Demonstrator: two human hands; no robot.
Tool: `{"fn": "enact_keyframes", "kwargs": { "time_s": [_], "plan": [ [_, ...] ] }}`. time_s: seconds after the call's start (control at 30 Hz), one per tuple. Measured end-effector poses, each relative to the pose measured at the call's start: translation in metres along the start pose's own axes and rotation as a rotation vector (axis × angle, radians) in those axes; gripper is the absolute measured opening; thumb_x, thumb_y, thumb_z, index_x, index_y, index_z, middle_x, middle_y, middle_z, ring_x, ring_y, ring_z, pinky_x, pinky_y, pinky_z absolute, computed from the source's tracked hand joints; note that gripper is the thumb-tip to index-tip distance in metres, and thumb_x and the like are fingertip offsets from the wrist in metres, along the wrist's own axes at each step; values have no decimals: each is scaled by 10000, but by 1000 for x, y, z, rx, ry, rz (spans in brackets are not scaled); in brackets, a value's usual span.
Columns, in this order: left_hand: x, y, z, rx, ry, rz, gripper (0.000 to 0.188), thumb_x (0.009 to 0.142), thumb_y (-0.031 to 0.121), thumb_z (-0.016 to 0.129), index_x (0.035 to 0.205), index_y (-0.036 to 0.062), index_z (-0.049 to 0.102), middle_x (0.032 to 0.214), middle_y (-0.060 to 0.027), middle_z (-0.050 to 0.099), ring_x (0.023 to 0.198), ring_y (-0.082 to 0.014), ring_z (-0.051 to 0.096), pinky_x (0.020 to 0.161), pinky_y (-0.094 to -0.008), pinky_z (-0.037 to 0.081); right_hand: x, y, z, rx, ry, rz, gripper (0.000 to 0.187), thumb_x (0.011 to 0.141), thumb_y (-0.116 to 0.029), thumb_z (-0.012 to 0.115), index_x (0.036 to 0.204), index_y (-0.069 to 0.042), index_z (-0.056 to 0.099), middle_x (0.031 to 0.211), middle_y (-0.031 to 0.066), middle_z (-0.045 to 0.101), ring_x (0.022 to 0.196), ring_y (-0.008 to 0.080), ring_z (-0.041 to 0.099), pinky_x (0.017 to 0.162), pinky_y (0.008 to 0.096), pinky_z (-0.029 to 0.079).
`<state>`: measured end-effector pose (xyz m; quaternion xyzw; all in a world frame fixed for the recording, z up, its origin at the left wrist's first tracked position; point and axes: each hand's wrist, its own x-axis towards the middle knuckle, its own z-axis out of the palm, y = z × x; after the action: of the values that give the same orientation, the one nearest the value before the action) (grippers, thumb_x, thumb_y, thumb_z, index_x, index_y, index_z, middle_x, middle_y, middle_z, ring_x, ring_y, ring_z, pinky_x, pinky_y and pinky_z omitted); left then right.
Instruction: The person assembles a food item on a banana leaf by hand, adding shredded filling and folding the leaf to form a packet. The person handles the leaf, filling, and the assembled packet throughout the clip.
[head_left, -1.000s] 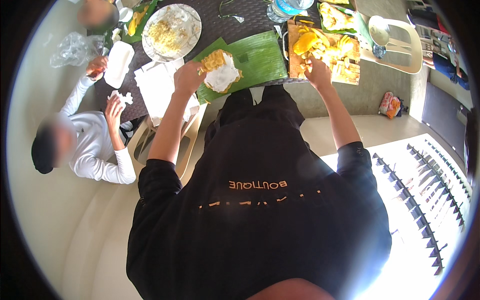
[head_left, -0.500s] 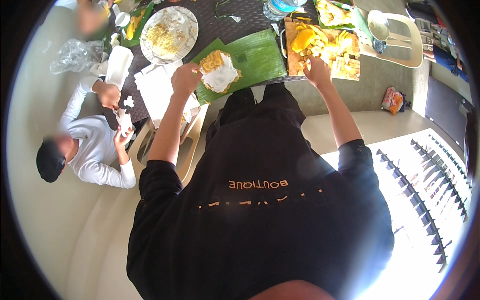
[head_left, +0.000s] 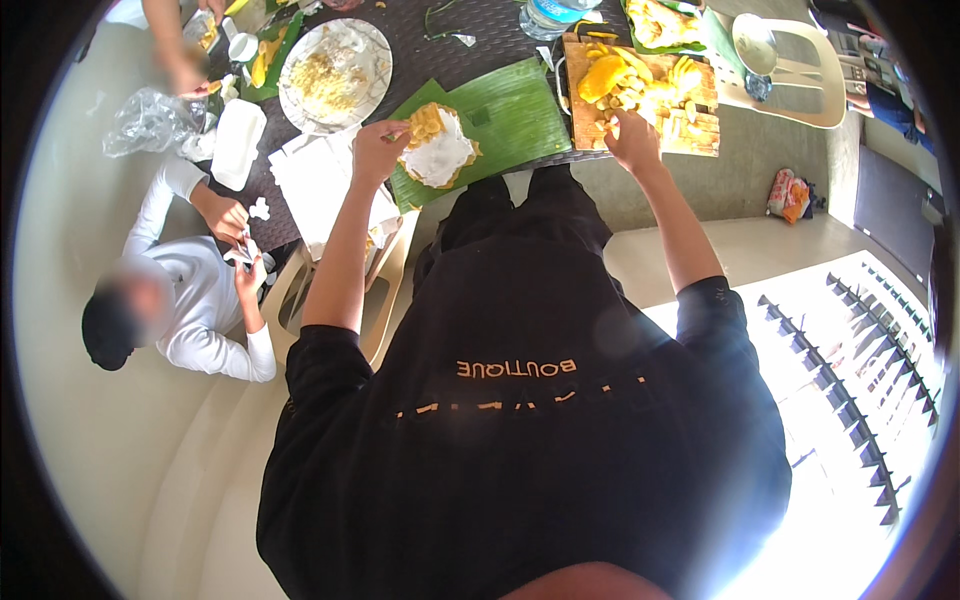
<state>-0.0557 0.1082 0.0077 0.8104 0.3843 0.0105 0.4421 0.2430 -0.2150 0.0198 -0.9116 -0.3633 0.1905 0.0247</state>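
On a green banana leaf (head_left: 525, 110) lies a round cake (head_left: 437, 158) with white cream on top, a golden rim and yellow slices over its far part. My left hand (head_left: 380, 152) is at the cake's left edge, its fingers closed together near the yellow slices; whatever they hold is hidden. To the right, a wooden cutting board (head_left: 700, 130) carries yellow mango pieces (head_left: 610, 75), whole-looking and sliced. My right hand (head_left: 633, 145) reaches over the board's near left corner, its fingertips pinched among the mango slices.
A patterned plate (head_left: 370, 100) with yellow crumbs stands left of the leaf, near white paper (head_left: 310, 190) and a white foam box (head_left: 240, 145). A water bottle (head_left: 550, 15) stands at the back. A person in white sleeves (head_left: 190, 290) works at the left; another person's hand (head_left: 185, 75) is beyond.
My left hand has shifted slightly, its fingers now reaching further over the cake's edge. My right hand stays at the mango slices. At the left, the co-worker's hands have moved.
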Motion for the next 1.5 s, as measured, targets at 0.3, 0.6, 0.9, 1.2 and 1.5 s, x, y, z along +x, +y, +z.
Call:
{"fn": "enact_keyframes", "kwargs": {
  "time_s": [0.3,0.6,0.9,1.2,1.5],
  "plan": [
    [18,24,-21,175,-218,63,240,768,155,696,998,92,723,863,-55,694,673,-158,608,667,-309,503,-3,5,6,85,75,-25,272,762,-186,677,999,-66,621,921,121,673,882,314,657,768,441,527],
    [65,42,-37,388,-522,142,226,715,98,713,933,45,684,836,-66,689,733,-178,644,683,-321,497,-5,0,6,121,14,43,306,776,-167,666,1075,-123,618,1014,120,639,953,333,640,833,458,508],
    [86,64,-18,553,-729,349,182,684,49,662,862,24,690,802,-103,688,751,-239,670,700,-342,513,-10,-9,2,143,-13,111,308,787,-163,647,1094,-152,624,1040,111,628,979,310,636,846,441,511],
    [90,71,-5,585,-696,431,175,726,28,639,899,27,670,787,-97,694,752,-256,677,685,-360,513,-13,-9,6,160,8,119,284,791,-158,639,1074,-146,634,1031,109,637,967,310,640,845,427,514],
    [87,59,-7,522,-610,434,147,772,115,691,890,28,708,849,-120,706,799,-260,687,727,-356,528,-12,-6,5,286,-18,169,260,774,-190,682,1026,-134,656,1006,65,686,976,273,650,853,410,516]
  ]
}}
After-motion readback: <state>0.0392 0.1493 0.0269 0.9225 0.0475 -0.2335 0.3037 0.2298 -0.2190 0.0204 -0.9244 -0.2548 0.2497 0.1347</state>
